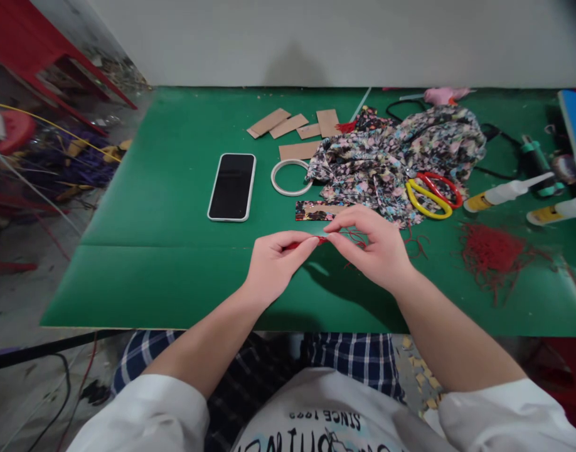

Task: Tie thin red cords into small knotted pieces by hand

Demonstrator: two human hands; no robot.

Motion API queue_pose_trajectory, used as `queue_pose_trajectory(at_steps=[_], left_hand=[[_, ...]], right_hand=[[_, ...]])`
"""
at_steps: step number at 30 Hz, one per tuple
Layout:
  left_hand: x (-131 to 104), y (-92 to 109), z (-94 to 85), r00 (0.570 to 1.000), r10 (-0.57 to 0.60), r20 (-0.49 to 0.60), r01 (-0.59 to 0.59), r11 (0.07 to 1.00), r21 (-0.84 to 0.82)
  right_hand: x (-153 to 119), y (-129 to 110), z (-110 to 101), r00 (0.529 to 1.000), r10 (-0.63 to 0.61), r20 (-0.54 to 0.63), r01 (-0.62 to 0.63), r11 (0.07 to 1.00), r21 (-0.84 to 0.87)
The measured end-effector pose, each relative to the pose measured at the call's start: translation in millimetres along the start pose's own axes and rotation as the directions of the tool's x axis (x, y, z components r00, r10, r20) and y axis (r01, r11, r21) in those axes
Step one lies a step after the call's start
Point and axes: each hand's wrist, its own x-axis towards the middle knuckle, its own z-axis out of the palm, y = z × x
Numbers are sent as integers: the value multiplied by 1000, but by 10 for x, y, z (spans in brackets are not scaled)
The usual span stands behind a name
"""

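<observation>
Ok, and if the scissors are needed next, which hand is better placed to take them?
Right, I think. The right hand is nearer the scissors, on its side. Both hands seem to pinch the red threads, so the left hand could probably hold them.

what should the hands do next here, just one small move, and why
I'd probably ease the right hand slightly away from the left hand, gently tensioning the red bundle pinched between them. The two pinches sit close together, the left fingers cover part of it, and loose red strands lie under the right hand, where they might snag.
</observation>
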Motion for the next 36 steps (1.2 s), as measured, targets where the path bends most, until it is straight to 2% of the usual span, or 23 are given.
queue_pose_trajectory(at_steps=[4,11,24,36], left_hand=[[-11,23,5,999,52,-1,-52,994,98],[-16,26,3,996,91,2,-90,990,108],[-19,23,10,997,81,5,-81,989,123],[-15,48,33,997,69,-16,-67,990,121]], right_hand=[[-9,20,17,992,-124,-29,122,989,-83],[-10,34,28,973,-231,-15,227,965,-135],[0,24,53,972,-234,-18,227,958,-174],[-15,22,59,981,-188,-49,175,965,-193]])
